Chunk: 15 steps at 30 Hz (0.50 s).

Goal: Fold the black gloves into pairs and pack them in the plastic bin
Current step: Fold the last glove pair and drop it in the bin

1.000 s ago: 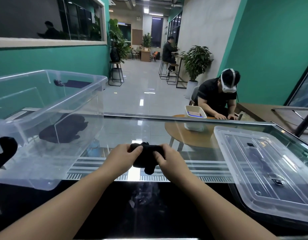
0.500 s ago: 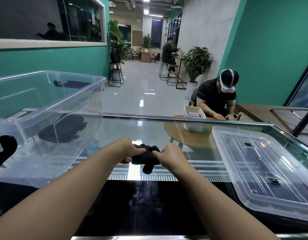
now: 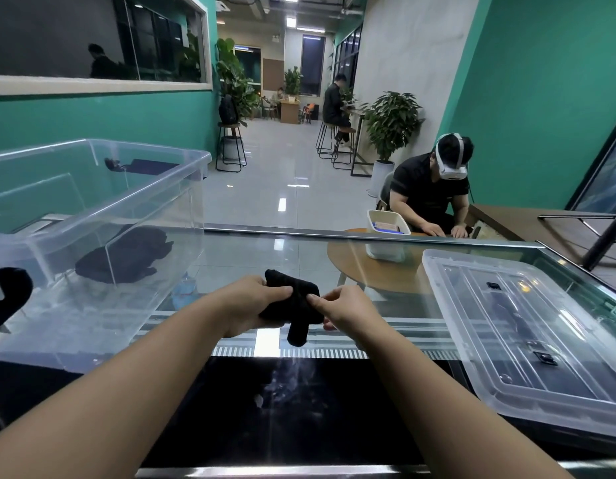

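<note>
A folded black glove bundle (image 3: pixel 294 305) hangs in the air over the middle of the glass table, one glove finger dangling below it. My left hand (image 3: pixel 251 302) grips its left side, thumb on top. My right hand (image 3: pixel 341 311) pinches its right edge. The clear plastic bin (image 3: pixel 126 202) stands at the left, with a dark pile of folded gloves (image 3: pixel 126 254) lying inside it. Another black glove (image 3: pixel 9 292) pokes in at the far left edge, in front of the bin.
The bin's clear lid (image 3: pixel 527 326) lies flat at the right on the glass table (image 3: pixel 265 250). Beyond the table a seated person (image 3: pixel 434 191) with a headset works at a round wooden table holding a white box (image 3: pixel 387 229). The near strip of table is black.
Both hands have lifted the bundle slightly and turned it. The left thumb now lies on top and the right hand has shifted to pinching the right edge.
</note>
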Available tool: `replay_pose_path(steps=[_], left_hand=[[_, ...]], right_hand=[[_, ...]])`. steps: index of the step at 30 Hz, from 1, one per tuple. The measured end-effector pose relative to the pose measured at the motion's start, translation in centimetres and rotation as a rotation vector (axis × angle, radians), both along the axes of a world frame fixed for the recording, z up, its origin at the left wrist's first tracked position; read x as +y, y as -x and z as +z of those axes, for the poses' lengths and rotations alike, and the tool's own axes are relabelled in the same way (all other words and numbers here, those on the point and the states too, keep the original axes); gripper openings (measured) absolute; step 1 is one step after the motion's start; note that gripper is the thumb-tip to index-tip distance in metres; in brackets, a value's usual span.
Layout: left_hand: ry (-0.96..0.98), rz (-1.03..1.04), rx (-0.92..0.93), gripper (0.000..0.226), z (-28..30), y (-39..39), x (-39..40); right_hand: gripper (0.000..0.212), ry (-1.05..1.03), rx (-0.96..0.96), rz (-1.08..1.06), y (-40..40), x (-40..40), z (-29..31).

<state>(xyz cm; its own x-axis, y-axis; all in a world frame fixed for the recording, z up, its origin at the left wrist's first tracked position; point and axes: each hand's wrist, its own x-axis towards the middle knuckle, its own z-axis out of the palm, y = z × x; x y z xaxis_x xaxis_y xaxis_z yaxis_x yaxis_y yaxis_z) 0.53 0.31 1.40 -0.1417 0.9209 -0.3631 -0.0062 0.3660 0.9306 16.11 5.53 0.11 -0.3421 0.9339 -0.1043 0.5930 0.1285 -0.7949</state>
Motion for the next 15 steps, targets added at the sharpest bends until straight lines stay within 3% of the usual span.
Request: replay_pose_path(steps=[3,9,15], left_hand=[[-0.066,0.031,-0.078,0.026,-0.3,0.0,-0.2],[-0.229,0.041,-0.166,0.016,0.5,0.4,-0.3],[-0.305,0.040,-0.223,0.013,1.7,0.5,-0.7]], right_hand=[[0.036,0.071,0.033,-0.024,0.0,0.3,0.2],[0.057,0.403,0.151,-0.029,-0.1,0.1,1.9],[0.040,0.588,0.603,0.049,0.6,0.2,2.7]])
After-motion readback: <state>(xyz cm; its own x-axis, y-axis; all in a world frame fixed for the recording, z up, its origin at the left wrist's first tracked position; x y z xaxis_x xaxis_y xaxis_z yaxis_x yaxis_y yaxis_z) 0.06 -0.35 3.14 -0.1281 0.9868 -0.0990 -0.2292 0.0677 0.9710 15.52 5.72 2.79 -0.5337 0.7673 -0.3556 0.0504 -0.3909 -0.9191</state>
